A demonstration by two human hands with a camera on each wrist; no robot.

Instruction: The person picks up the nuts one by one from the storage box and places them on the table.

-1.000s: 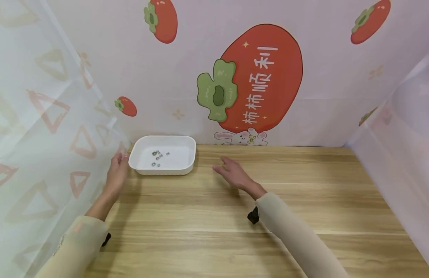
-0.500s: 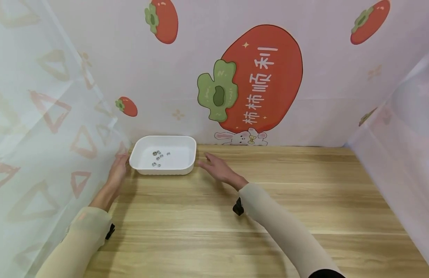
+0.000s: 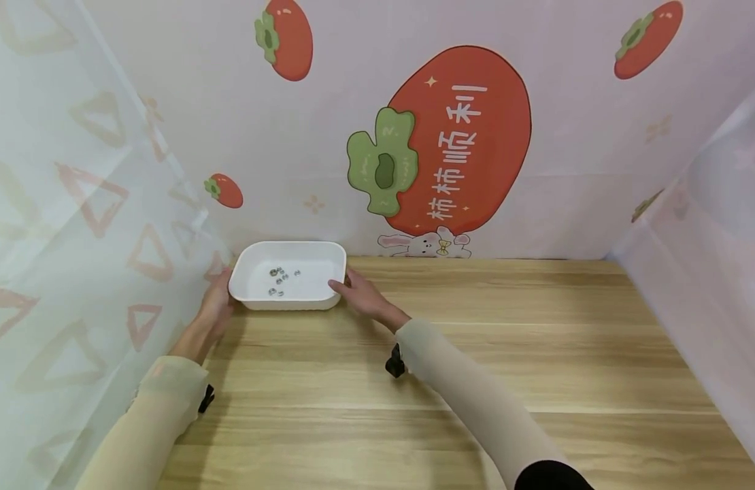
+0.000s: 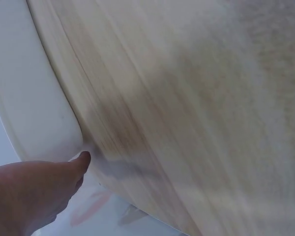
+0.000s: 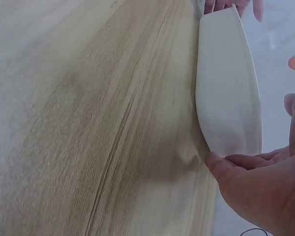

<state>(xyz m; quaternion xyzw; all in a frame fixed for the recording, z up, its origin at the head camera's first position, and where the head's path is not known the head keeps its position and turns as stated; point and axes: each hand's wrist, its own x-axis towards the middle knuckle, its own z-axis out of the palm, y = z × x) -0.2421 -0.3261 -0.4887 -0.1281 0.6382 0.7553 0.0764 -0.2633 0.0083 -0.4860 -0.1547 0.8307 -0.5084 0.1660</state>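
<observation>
A white rectangular tray sits on the wooden table near the back wall, with several small shiny round pieces lying on its floor. At its left end is my left hand, the fingertips at the lower corner of the outer wall in the left wrist view. My right hand is at the opposite end. Its fingers reach the base of the end wall, while its thumb stands raised apart from the wall in the right wrist view. From the head, that thumb overlaps the rim.
The wooden table stretches to the right and toward me. A printed back wall stands close behind the tray. The left side sheet runs close beside my left arm, and a right side sheet bounds the far side.
My right hand has moved left from the bare table to the tray's right end. My left hand has shifted slightly right, up against the left end. The tray has stayed in place.
</observation>
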